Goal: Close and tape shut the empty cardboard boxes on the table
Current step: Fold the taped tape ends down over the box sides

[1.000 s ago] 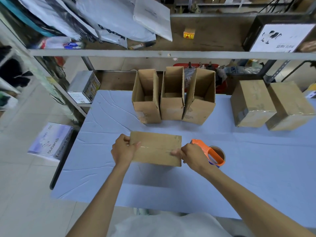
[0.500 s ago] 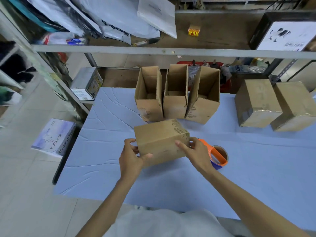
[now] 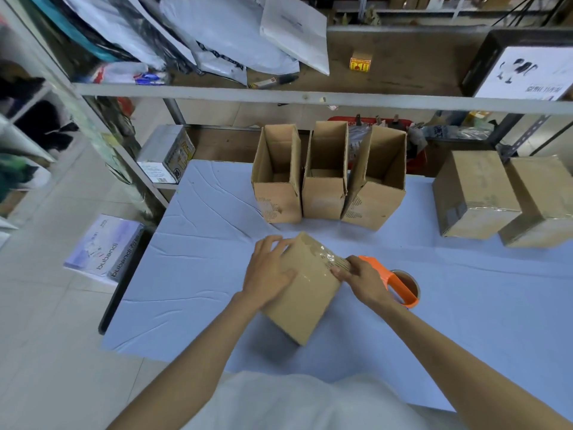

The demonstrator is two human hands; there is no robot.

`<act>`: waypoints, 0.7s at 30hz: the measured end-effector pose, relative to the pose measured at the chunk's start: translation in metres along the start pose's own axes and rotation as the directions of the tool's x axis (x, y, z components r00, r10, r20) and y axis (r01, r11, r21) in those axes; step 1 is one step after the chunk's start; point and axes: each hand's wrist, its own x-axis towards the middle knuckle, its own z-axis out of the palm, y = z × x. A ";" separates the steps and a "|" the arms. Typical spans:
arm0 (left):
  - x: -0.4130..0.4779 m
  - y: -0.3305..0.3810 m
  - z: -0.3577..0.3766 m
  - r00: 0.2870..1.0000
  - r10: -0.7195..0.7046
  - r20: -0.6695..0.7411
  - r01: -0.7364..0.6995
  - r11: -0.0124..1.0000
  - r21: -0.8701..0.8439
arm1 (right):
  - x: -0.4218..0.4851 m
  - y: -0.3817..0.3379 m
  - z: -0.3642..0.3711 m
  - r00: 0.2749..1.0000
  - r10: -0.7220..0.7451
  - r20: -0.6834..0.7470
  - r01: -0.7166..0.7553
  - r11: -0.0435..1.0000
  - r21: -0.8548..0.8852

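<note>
Box point(image 3: 305, 293), tilted on the blue worktop point(image 3: 192, 259): left hand point(image 3: 267, 272) lies flat on it, fingers spread; right hand point(image 3: 361, 279) presses straight fingers on the glossy tape, half hiding the orange tape dispenser point(image 3: 397, 283).

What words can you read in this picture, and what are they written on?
"bubandi" (last letters unsure): printed twice on the pale box on the floor.
Small yellow box on the shelf: red print, too small to read.
White sign: characters upside down and blurred, unreadable.
Grey box on the low shelf: labels too small to read.
Open cardboard boxes: dark print, too blurred to read.
</note>
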 end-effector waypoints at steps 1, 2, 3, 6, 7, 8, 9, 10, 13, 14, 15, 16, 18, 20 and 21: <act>0.007 0.004 0.003 0.996 0.059 0.067 -0.062 0.998 0.031 | 0.002 0.001 -0.002 0.999 -0.020 0.044 0.019 0.999 0.027; 0.012 0.009 0.007 0.986 0.107 0.125 -0.115 0.992 0.060 | 0.002 0.001 -0.004 0.996 -0.037 0.082 0.033 0.998 0.044; 0.015 0.012 0.012 0.976 0.129 0.174 -0.143 0.987 0.070 | 0.003 0.001 -0.005 0.992 -0.051 0.111 0.045 0.998 0.051; 0.016 0.019 0.024 0.977 0.051 0.205 -0.057 0.998 0.023 | 0.001 0.002 -0.006 0.991 -0.038 0.125 0.034 0.999 0.037; 0.014 0.018 0.027 0.982 0.021 0.188 -0.024 1.000 0.011 | 0.001 0.005 -0.007 0.998 -0.029 0.055 0.028 1.000 0.008; 0.013 0.018 0.029 0.985 0.000 0.172 -0.001 1.000 0.005 | 0.000 0.008 -0.010 0.998 -0.030 -0.053 0.027 0.998 -0.062; 0.012 0.017 0.030 0.987 -0.012 0.162 0.012 1.000 0.000 | -0.002 0.013 -0.014 0.985 -0.048 -0.166 0.019 0.985 -0.174; 0.011 0.017 0.031 0.988 -0.020 0.153 0.022 1.000 -0.005 | -0.004 0.017 -0.019 0.966 -0.064 -0.252 -0.018 0.951 -0.309; 0.008 0.020 0.037 0.994 -0.044 0.098 0.044 0.999 0.001 | -0.007 0.036 -0.029 0.951 0.010 -0.310 -0.201 0.783 -0.589; 0.005 0.021 0.039 0.996 -0.051 0.076 0.050 0.999 0.013 | -0.008 0.042 -0.030 0.953 0.053 -0.297 -0.231 0.764 -0.603; 0.002 0.020 0.042 0.997 -0.058 0.057 0.056 0.998 0.026 | -0.008 0.047 -0.030 0.954 0.088 -0.286 -0.248 0.769 -0.590; -0.002 0.019 0.045 0.998 -0.059 0.034 0.057 0.997 0.046 | -0.007 0.052 -0.029 0.954 0.113 -0.279 -0.259 0.782 -0.567; -0.009 0.015 0.051 0.999 -0.016 -0.032 0.020 0.991 0.129 | -0.005 0.060 -0.026 0.952 0.140 -0.272 -0.267 0.813 -0.517; -0.014 0.014 0.056 0.995 0.058 -0.080 -0.039 0.976 0.215 | -0.005 0.065 -0.021 0.953 0.150 -0.262 -0.264 0.837 -0.480; -0.014 0.014 0.057 0.992 0.081 -0.093 -0.057 0.971 0.232 | -0.004 0.068 -0.019 0.954 0.147 -0.262 -0.259 0.843 -0.471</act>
